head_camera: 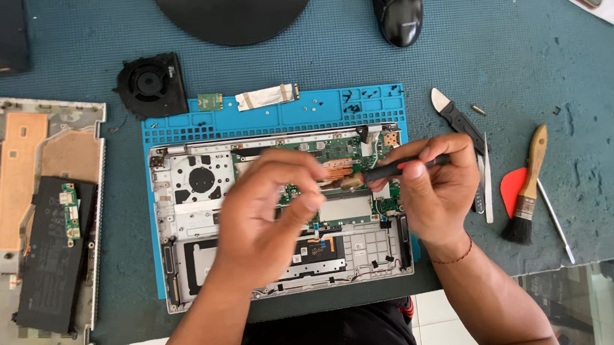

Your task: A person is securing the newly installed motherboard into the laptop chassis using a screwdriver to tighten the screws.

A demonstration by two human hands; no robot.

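— What's your right hand (437,183) doing?
— It's closed around a black-and-red screwdriver (404,165), tip pointing left at the copper heat pipe (338,171).
— And your left hand (269,209)?
— Fingers curled, pinching near that tip; you can't tell what it holds.
— Around them?
— The opened laptop chassis (186,227) lies on a blue mat (316,109); a brush (527,186) rests on the bench (578,60) at right.

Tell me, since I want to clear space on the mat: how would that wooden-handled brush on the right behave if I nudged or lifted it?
The brush looks flat-handled, so it would probably slide rather than roll. Its dark bristles should flex, while the wooden handle likely stays stiff. It seems light and not fragile. It lies over an orange pick and beside a thin metal tool, so a push may drag those along.
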